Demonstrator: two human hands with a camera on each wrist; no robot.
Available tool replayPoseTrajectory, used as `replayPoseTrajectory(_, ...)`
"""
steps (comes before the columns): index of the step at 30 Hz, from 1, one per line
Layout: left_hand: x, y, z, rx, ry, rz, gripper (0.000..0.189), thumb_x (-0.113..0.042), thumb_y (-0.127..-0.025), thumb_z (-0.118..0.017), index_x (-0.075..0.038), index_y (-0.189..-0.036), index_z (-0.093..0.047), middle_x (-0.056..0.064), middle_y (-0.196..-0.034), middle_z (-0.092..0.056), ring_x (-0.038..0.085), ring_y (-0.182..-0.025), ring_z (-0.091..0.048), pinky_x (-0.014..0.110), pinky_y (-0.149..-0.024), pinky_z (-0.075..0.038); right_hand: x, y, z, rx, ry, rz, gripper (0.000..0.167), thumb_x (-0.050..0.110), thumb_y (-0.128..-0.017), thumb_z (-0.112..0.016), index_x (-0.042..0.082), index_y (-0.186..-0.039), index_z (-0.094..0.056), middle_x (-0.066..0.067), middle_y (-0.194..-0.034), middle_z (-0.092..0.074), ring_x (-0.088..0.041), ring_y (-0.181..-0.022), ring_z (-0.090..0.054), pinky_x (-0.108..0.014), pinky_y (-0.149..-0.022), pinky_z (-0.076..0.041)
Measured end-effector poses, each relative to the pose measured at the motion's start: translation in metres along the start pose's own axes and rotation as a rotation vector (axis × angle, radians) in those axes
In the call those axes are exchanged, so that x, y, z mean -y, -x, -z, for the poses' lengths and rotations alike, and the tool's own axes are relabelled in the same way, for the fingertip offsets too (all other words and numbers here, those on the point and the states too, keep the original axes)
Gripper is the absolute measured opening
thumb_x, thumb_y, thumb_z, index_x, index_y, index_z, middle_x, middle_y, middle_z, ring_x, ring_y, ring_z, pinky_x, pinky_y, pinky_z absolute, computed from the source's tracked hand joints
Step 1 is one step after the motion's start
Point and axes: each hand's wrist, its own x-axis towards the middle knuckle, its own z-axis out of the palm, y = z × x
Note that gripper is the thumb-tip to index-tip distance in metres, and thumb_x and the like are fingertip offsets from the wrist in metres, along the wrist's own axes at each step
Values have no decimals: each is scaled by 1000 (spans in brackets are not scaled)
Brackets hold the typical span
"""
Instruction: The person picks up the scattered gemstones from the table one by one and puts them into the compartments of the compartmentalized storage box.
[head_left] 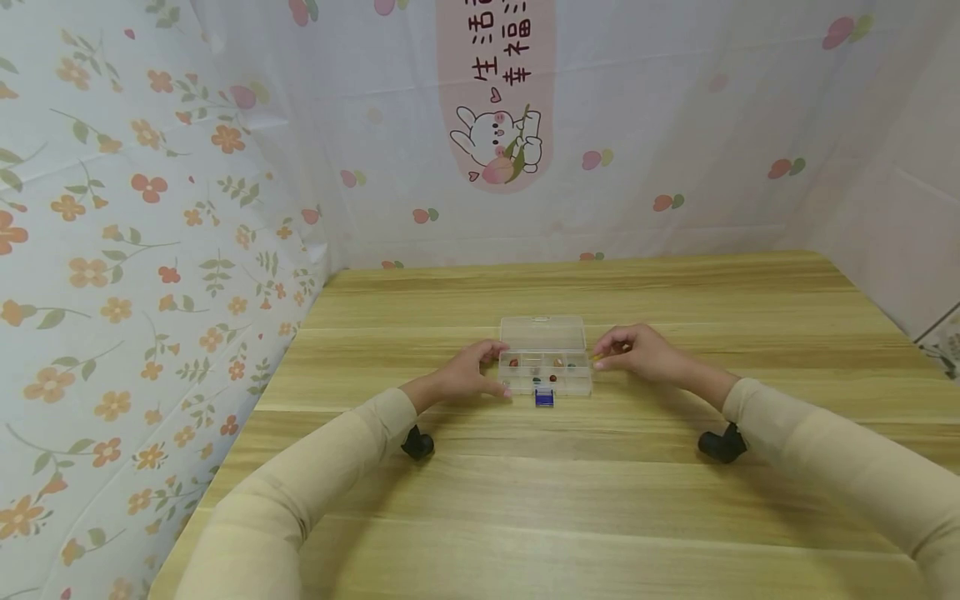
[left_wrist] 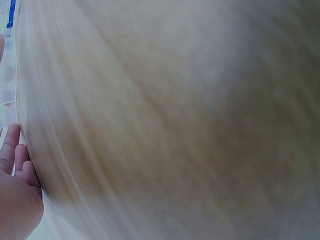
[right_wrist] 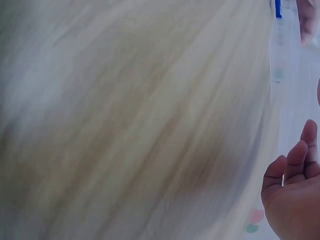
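Observation:
A clear plastic compartment box [head_left: 576, 388] lies on the table with its lid [head_left: 542, 335] folded back and a blue latch [head_left: 544, 398] at the front. Small beads sit in its compartments, among them an orange-red bead [head_left: 513, 362] and a dark red bead [head_left: 553, 378]. My left hand [head_left: 467, 372] holds the box's left end, thumb at the front corner and fingers behind. Just beyond the right end, my right hand [head_left: 639, 353] pinches a small yellow piece [head_left: 597, 357] between thumb and fingertips. Both wrist views catch only part of each hand at the frame's edge.
The wood-grain table [head_left: 525, 500] reaches back to a printed cloth [head_left: 637, 108]. On the left hangs a flowered curtain [head_left: 112, 250]. Black wrist mounts [head_left: 418, 443] sit under both forearms, close over the tabletop.

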Motion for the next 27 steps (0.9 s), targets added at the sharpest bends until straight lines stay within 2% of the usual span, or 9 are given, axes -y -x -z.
replayPoseTrajectory(5,1,-1,0,-3,1,-1,80,-22,-75,-86,-10,-142,-45,6,-132,-48,25,-123,-42,42,-107,-30,2,-1,-6,33,-52,7,24,15,-82,-80,0,-99,-72,-8,-96,-66,-20,-75,-47,-27,-61,-42)
replayPoseTrajectory(17,1,-1,0,-2,1,1,79,-21,-75,-86,-11,-142,-45,6,-133,-48,25,-124,-41,42,-108,-30,2,-6,-14,85,-43,34,22,15,-82,-79,1,-98,-73,-9,-95,-64,-23,-78,-48,-28,-62,-43)
replayPoseTrajectory(27,1,0,0,2,2,-1,79,-21,-76,-86,-11,-142,-45,6,-132,-48,25,-123,-41,42,-107,-30,7,-8,-21,102,-18,57,19,13,-82,-79,1,-95,-73,-9,-89,-59,-23,-77,-46,-30,-63,-41)
